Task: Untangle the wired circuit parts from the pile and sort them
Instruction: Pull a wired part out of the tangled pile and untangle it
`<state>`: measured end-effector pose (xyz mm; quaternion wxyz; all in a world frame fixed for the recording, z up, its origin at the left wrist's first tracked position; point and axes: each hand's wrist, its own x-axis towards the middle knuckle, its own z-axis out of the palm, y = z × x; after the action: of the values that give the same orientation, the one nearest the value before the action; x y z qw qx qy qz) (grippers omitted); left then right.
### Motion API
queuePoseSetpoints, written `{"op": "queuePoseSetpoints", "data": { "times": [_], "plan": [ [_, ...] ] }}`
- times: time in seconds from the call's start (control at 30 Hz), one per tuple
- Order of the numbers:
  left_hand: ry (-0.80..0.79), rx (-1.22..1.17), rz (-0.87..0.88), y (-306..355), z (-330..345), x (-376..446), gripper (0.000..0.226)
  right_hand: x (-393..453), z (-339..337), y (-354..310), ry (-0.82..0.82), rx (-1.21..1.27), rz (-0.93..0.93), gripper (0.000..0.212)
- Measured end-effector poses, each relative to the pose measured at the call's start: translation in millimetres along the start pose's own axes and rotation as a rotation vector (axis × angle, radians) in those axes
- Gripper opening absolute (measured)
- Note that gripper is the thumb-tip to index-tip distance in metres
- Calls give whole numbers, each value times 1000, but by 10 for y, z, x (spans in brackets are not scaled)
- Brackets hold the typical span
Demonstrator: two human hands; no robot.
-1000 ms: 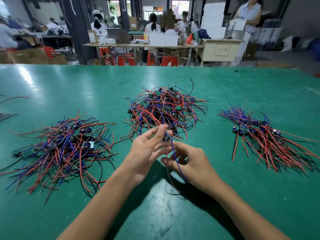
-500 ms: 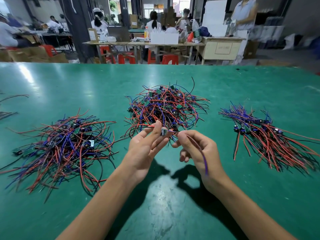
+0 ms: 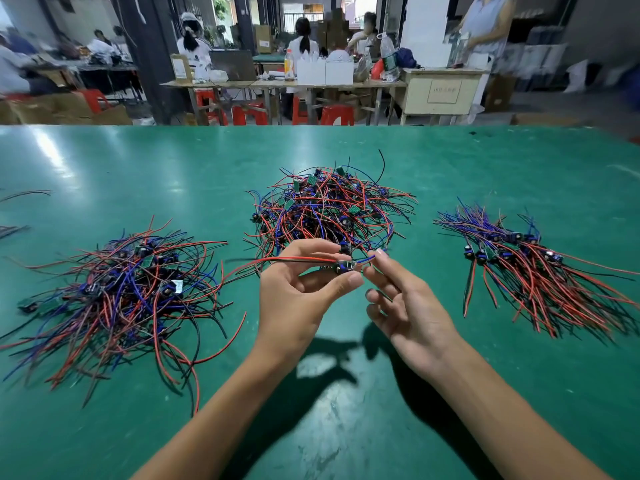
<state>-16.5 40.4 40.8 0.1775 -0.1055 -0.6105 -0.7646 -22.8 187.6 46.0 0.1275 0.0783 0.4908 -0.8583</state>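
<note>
A single head-worn wide-angle view looks forward and down from above and behind the hands. The left hand (image 3: 294,299) and right hand (image 3: 408,306) sit near the lens, low in the frame's centre, with both forearms entering from the bottom edge. The green table (image 3: 346,427) fills the lower three quarters. Beyond the hands, the far workshop occupies the top band. Straight edges bow towards the frame borders.
</note>
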Motion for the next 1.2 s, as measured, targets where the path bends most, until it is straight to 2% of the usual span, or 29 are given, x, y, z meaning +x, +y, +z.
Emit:
{"op": "queuePoseSetpoints", "data": {
  "times": [0.1,0.2,0.23,0.3,0.33,0.4,0.43,0.5,0.53,0.57,0.67,0.73,0.83,0.93,1.03,1.2],
  "plan": [
    [-49,102,68,2,-4,-56,45,12,-26,-67,30,19,-11,16],
    [-93,376,307,1,9,-35,26,14,-64,-169,19,104,5,8],
    [-129,466,311,10,-15,33,23,17,-80,-201,7,120,12,9],
    [-205,572,146,70,-34,171,29,21,-111,-247,-19,111,31,10],
    [-194,585,132,80,-34,170,24,20,-126,-264,-39,95,43,11],
    [-41,583,509,105,-3,-27,8,20,-154,-285,-95,64,72,12],
    [-28,559,669,86,-22,-124,12,20,-169,-291,-125,57,87,14],
    [-31,524,738,50,-84,-167,15,25,-186,-293,-167,28,102,19],
    [-30,543,700,54,-70,-126,17,29,-190,-291,-172,-16,87,19],
    [-46,551,570,44,-68,-106,21,33,-194,-285,-168,-82,60,18],
    [-143,285,-53,62,35,-63,32,44,-180,-241,-145,-334,-58,18],
    [-189,101,-291,33,58,-95,30,58,-170,-206,-141,-426,-123,24],
    [-211,1,-389,15,32,-83,17,73,-179,-181,-122,-447,-197,22],
    [-232,18,-421,6,22,-90,14,94,-192,-127,-109,-509,-233,16],
    [-232,41,-427,14,32,-102,17,109,-176,-46,-93,-526,-285,17],
    [-142,57,-383,25,31,-78,17,141,-130,58,15,-456,-356,14]
  ]
}}
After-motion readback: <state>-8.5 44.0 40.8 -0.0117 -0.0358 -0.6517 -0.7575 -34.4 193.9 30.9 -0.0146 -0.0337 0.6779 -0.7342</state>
